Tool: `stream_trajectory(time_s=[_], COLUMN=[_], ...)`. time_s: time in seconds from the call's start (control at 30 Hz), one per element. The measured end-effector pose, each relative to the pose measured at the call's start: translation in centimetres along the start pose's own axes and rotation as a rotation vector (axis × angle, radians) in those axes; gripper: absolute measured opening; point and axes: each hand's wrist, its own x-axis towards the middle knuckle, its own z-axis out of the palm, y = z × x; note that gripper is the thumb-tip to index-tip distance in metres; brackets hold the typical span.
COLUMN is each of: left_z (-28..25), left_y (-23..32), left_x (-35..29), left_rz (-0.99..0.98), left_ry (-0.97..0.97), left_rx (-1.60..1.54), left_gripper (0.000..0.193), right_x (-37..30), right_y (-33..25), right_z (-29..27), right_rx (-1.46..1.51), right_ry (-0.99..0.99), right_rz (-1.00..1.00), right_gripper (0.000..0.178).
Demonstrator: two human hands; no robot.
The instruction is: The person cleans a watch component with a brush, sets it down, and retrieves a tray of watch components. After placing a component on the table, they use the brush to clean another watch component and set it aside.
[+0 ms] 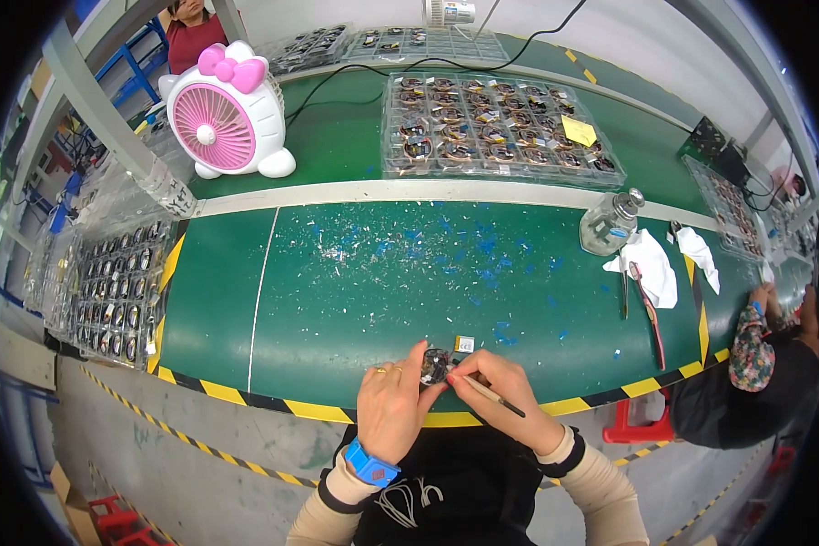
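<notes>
Near the table's front edge, my left hand point(390, 405) grips a small round electronic assembly point(434, 367), dark with wires, between thumb and fingers. My right hand point(508, 393) is closed around a slim pen-shaped tool point(488, 390) with a tan shaft and a dark rear end. Its front tip meets the right side of the assembly, where my fingers partly hide it. Just behind sits a small silvery battery pack point(464, 345) with a yellow edge, seemingly wired to the assembly.
White and blue scraps point(409, 246) litter the green table point(337, 318). To the right lie a glass bottle point(610, 223), white tissue point(655, 268), red-handled tool point(650, 314) and tweezers point(623, 289). Filled trays point(500, 127) and a pink-white fan point(223, 118) stand behind. A co-worker point(746, 382) sits right.
</notes>
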Motion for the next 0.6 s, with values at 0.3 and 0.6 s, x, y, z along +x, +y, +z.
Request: stream_trajectory(time_s=[0.3, 0.6], left_z=[-0.1, 0.3], left_y=[-0.3, 0.7], left_x=[0.1, 0.3], left_rz=[0.057, 0.060], left_ry=[-0.010, 0.014], left_rx=[0.058, 0.107], left_gripper=[0.057, 0.054], right_x=[-0.2, -0.6], right_y=[0.3, -0.4], right_z=[0.3, -0.2], right_rx=[0.021, 0.230], right_ry=[-0.012, 0.150], right_rz=[0.061, 0.197], right_gripper=[0.009, 0.009])
